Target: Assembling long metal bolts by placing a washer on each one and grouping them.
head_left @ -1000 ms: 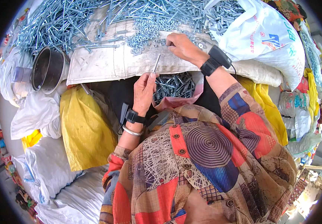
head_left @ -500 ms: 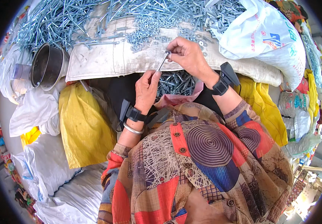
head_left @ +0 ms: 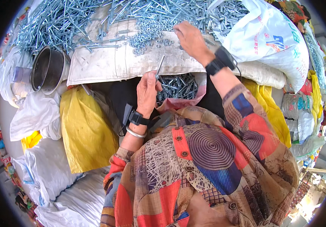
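A thin metal bolt [head_left: 160,64] stands upright, slightly tilted, in my left hand [head_left: 146,92]. Thumb and fingers are closed round its lower end, and its bare upper part sticks up. My right hand [head_left: 191,41] reaches over the cloth-covered surface, its bent fingertips down at the edge of a spread of small metal nuts [head_left: 151,32]. What those fingertips hold, if anything, is hidden. Below and between the hands, a pink-rimmed bag [head_left: 202,90] in my lap holds many dark metal fasteners [head_left: 178,86].
Long metal bolts [head_left: 57,26] are heaped at the far left, short metal sleeves [head_left: 227,19] at the far right. Beside these stands a white printed sack [head_left: 265,41]. At left are a dark round pan [head_left: 49,70] and a yellow sack [head_left: 83,132]. The pale cloth [head_left: 98,64] hangs over the near edge.
My right hand has left the bolt and moved away to the nuts. My left hand has stayed near its place, still holding the bolt, which now stands more upright.
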{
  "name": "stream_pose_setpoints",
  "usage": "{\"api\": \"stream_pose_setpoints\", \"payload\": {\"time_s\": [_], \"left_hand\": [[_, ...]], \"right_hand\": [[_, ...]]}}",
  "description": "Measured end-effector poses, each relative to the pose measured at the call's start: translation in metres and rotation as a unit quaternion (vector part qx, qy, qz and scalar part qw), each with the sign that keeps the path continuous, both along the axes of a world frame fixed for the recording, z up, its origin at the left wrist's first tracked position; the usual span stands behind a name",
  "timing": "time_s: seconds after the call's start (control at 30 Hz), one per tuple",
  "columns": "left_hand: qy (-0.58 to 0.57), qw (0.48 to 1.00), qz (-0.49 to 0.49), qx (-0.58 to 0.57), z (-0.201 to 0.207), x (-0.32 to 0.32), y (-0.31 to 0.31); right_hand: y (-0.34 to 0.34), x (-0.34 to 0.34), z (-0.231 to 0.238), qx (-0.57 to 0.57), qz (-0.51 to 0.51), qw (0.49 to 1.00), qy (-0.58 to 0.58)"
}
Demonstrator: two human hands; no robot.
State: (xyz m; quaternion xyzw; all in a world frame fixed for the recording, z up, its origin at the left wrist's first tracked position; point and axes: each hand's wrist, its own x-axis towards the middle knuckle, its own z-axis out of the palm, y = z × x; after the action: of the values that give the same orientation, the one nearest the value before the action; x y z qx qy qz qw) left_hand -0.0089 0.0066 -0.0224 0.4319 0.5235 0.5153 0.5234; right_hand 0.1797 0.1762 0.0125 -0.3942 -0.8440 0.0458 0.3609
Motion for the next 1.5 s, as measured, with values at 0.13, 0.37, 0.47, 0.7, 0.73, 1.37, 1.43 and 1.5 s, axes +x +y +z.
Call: {"api": "stream_pose_setpoints", "payload": {"time_s": [0.13, 0.37, 0.47, 0.7, 0.73, 1.37, 1.43, 1.5], "left_hand": [[-0.047, 0.999, -0.020, 0.006, 0.003, 0.000, -0.001], [-0.064, 0.998, -0.010, -0.012, -0.006, -0.002, 0.003], [-0.077, 0.997, -0.012, -0.024, -0.001, 0.000, 0.004], [-0.087, 0.996, -0.020, -0.028, -0.001, 0.004, 0.003], [-0.089, 0.995, -0.017, -0.032, -0.001, 0.004, 0.002], [0.223, 0.971, 0.046, 0.077, 0.003, 0.009, 0.000], [0.227, 0.965, 0.057, 0.117, 0.001, 0.012, 0.004], [0.219, 0.962, 0.043, 0.157, 0.004, 0.012, 0.011]], "right_hand": [[0.029, -0.006, -0.019, 0.009, -0.052, 0.996, -0.078], [0.035, -0.006, -0.028, 0.015, -0.053, 0.993, -0.100], [0.032, 0.006, -0.025, -0.024, -0.001, 1.000, -0.018], [-0.035, -0.016, 0.007, -0.393, 0.097, 0.862, 0.305], [-0.043, -0.019, 0.008, -0.388, 0.104, 0.863, 0.307], [-0.099, -0.037, 0.001, -0.426, 0.077, 0.745, 0.507], [-0.109, -0.045, -0.006, -0.474, 0.085, 0.721, 0.498], [-0.118, -0.047, -0.011, -0.461, 0.079, 0.768, 0.437]]}}
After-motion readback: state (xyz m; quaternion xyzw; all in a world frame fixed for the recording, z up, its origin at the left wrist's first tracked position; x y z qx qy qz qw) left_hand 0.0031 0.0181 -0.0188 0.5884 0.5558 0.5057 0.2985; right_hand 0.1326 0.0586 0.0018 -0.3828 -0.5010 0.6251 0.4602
